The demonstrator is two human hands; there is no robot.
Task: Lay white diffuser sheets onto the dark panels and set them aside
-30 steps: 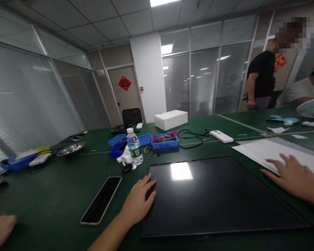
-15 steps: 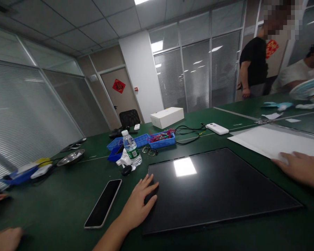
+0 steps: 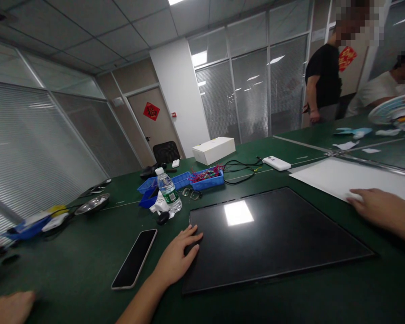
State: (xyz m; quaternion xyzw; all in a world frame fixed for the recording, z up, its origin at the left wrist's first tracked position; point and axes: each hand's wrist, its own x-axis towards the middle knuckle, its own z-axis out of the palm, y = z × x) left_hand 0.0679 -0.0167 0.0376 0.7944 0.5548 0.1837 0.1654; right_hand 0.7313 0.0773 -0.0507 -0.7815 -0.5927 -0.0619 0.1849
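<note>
My left hand (image 3: 178, 253) rests with spread fingers on the left edge of a dark flat display panel (image 3: 273, 243). The panel lies face up on the green table, its glossy surface reflecting a ceiling light. On the right, my right hand (image 3: 380, 209) lies with outstretched fingers at the near edge of a white sheet (image 3: 344, 175). Neither hand is closed around anything. A phone (image 3: 135, 258) with a dark screen lies left of my left hand.
Beyond the panel stand a water bottle (image 3: 168, 191), glasses (image 3: 192, 193), a blue tray of wires (image 3: 207, 177) and a white box (image 3: 214, 150). Another person's hand (image 3: 11, 306) is at lower left. A person in black (image 3: 322, 83) stands across the table.
The view has shifted slightly. My right hand's fingers have drawn closer together at the white sheet's edge. My left hand stays on the panel. At far left, another person's hand has moved.
</note>
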